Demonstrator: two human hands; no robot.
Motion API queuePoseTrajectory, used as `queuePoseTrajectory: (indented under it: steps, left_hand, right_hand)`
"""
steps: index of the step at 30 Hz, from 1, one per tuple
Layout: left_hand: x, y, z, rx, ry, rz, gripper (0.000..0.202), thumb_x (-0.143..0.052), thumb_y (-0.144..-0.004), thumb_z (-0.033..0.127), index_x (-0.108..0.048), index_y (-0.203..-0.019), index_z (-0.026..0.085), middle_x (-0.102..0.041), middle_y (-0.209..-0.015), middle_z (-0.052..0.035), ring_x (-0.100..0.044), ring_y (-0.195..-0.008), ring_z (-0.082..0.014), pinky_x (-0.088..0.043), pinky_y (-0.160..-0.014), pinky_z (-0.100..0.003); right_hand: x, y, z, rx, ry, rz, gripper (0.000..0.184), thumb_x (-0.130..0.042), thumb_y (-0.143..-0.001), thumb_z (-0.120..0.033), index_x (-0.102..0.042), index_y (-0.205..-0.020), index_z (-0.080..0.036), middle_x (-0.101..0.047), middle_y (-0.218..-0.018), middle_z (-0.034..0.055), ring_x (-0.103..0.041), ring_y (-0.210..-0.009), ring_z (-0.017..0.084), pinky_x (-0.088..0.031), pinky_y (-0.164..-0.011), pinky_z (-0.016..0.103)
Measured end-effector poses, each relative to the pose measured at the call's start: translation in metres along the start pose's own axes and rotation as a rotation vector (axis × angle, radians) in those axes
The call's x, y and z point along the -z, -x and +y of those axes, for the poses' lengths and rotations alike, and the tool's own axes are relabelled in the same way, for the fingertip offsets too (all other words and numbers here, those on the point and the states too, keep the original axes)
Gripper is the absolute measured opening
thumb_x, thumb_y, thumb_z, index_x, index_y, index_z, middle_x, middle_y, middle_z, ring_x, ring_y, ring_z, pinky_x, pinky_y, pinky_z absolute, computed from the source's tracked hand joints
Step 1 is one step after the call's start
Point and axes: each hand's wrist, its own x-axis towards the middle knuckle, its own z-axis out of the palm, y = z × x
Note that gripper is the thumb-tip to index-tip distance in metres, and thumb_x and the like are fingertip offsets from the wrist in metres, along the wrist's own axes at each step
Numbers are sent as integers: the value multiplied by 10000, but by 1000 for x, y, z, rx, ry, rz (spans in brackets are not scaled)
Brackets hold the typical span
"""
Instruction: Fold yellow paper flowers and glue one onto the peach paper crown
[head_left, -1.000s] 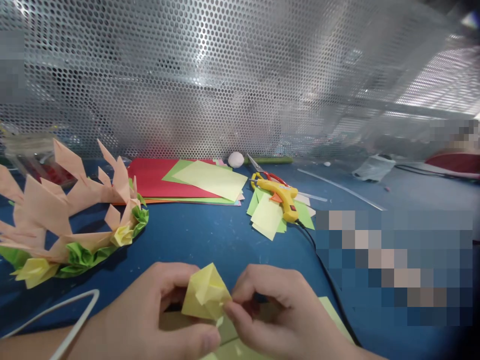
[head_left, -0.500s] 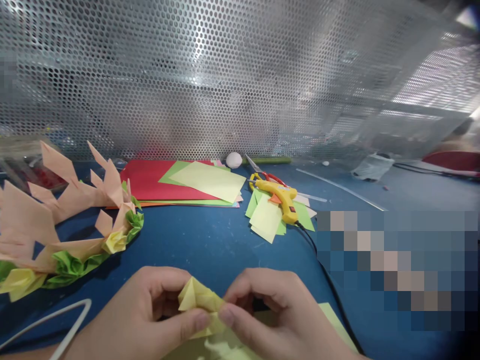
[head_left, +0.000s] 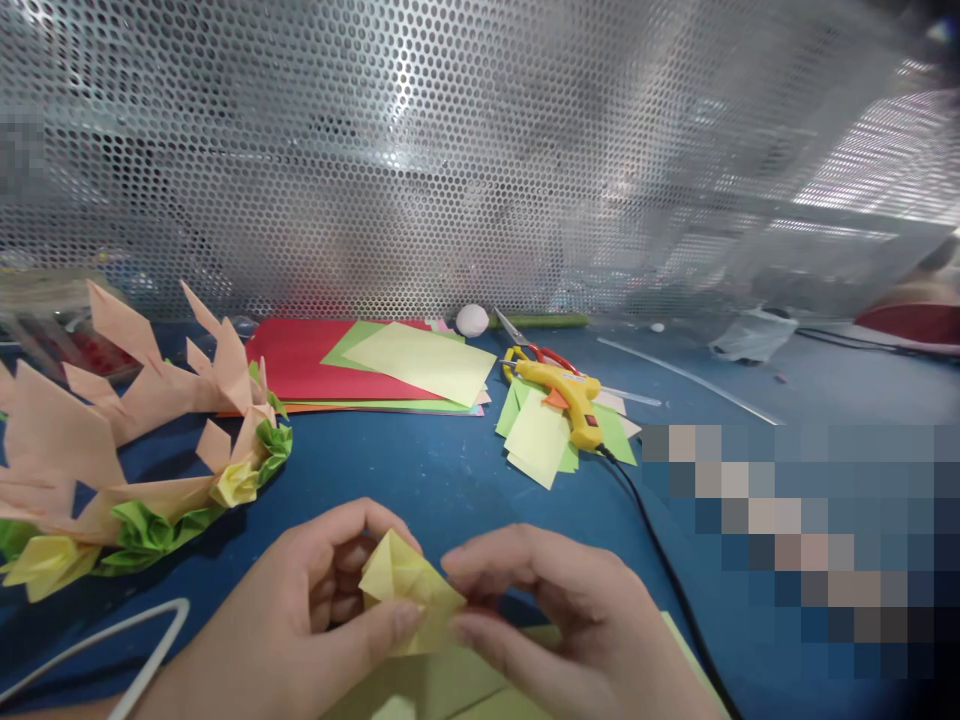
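My left hand [head_left: 322, 600] pinches a small folded piece of yellow paper [head_left: 420, 595] between its thumb, lying on the front, and fingers behind. A raised pointed flap stands at the paper's upper left. Close against the paper's right corner is my right hand [head_left: 577, 610], its thumb and index finger apart, with that corner reaching toward the gap. Whether the right fingertips touch the paper is hard to tell. Beneath both hands lie pale yellow paper sheets [head_left: 487, 680], partly covered by them.
On the left stands a ring of folded peach paper [head_left: 67, 420] with green and yellow paper flowers. Behind are stacked coloured sheets [head_left: 292, 360], scissors [head_left: 551, 357], and a yellow glue gun [head_left: 574, 395] on paper squares [head_left: 536, 440]. Its black cord [head_left: 660, 540] runs along my right side.
The folded yellow paper has opened out and shows more of its face. My right index finger has lifted away from the thumb, while my left hand keeps its hold.
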Motion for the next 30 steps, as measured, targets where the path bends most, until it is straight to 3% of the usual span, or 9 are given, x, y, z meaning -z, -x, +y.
queuePoseTrajectory:
  steps: [6,14,18,23,26,28,29,30]
  left_hand:
    - [3,-6,-1,39,146,-48,373,-824,-689,384,-649,-981,231,-704,-726,19,-651,-627,-147,-513,-528,-195]
    - [7,-4,2,138,267,-140,447,-850,-683,349,-680,-1076,222,-758,-745,4,-703,-566,-123,-529,-513,-163]
    - [8,-5,4,149,242,-163,428,-841,-695,356,-685,-1063,202,-764,-724,1,-710,-561,-113,-539,-550,-158]
    - [4,-6,6,143,269,-161,351,-854,-677,350,-717,-949,175,-765,-711,0,-704,-551,-105,-541,-523,-146]
    - [1,-5,9,147,243,-92,369,-873,-637,377,-714,-890,161,-758,-667,4,-695,-522,-100,-527,-494,-131]
    - [0,-4,11,163,224,-45,396,-888,-605,387,-708,-871,157,-746,-625,12,-690,-509,-100,-512,-471,-122]
    - [0,-4,12,170,222,-27,401,-894,-594,384,-705,-864,157,-741,-611,16,-686,-504,-98,-508,-464,-119]
    - [0,-4,13,174,220,-21,398,-897,-590,381,-703,-855,155,-736,-597,18,-679,-497,-94,-503,-460,-115]
  right_hand:
    - [7,-1,7,133,62,-80,150,-726,-822,-186,-755,-967,-211,-780,-833,38,-732,-730,131,-575,-704,169]
    - [11,2,6,299,69,-155,254,-623,-855,-30,-750,-978,-213,-765,-899,55,-724,-739,101,-561,-672,126]
    - [17,5,6,339,140,-223,271,-579,-873,-7,-738,-1026,-163,-734,-933,84,-712,-799,113,-550,-748,142]
    - [16,8,2,459,297,-208,241,-589,-897,-65,-714,-1063,-188,-753,-933,64,-713,-787,127,-560,-753,164]
    - [21,0,-5,514,470,-91,149,-595,-932,-232,-687,-1044,-198,-767,-942,62,-732,-824,135,-562,-776,157]
    - [37,-10,-9,486,704,79,245,-516,-959,-409,-646,-1056,-225,-758,-988,84,-729,-900,186,-570,-818,244]
    - [50,-16,-9,399,827,205,339,-447,-958,-514,-612,-1059,-236,-753,-941,84,-733,-846,201,-585,-749,280]
    - [66,-22,-9,207,949,403,442,-366,-941,-608,-551,-1109,-243,-744,-951,78,-731,-801,198,-586,-684,293]
